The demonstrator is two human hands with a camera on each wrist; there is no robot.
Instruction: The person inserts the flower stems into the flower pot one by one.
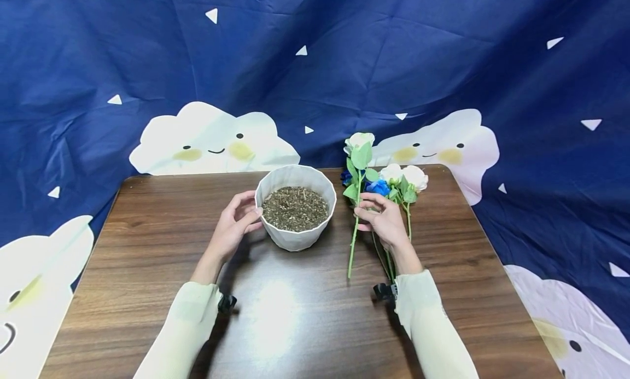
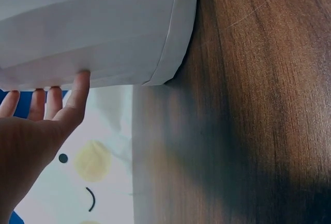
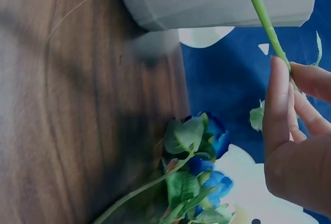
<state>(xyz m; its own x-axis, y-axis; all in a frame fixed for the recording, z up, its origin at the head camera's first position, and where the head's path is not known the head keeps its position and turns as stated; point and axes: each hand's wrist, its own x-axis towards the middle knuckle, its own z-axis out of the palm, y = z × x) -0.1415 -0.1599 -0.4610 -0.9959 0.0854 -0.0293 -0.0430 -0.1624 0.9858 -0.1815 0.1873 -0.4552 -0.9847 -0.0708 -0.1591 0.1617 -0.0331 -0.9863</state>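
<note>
Stretching across most of the head view, the counter is a dark wood-grain top with rounded far corners and a pale glare patch near its near edge, and behind it hangs a creased navy cloth backdrop printed with small white triangles and smiling white clouds. Toward the far edge, about midway between the sides, stands a white faceted pot filled nearly to the rim with dark, flecked soil. The left hand has its grip released — straight fingertips rest against the pot's outer wall on its left side, nothing curled round it. To the right of the pot, the right hand has its grip grasping the green stem of a white rose — finger and thumb pinch it, as the right wrist view shows, and the stem slants up off the wood with the bloom toward the far edge. Under and behind that hand, near the far right corner, lie more artificial flowers on the counter: two white blooms and blue roses with green leaves, their stems running back toward the near edge. Both forearms wear pale green sleeves, each with a small black clip at the wrist.
</note>
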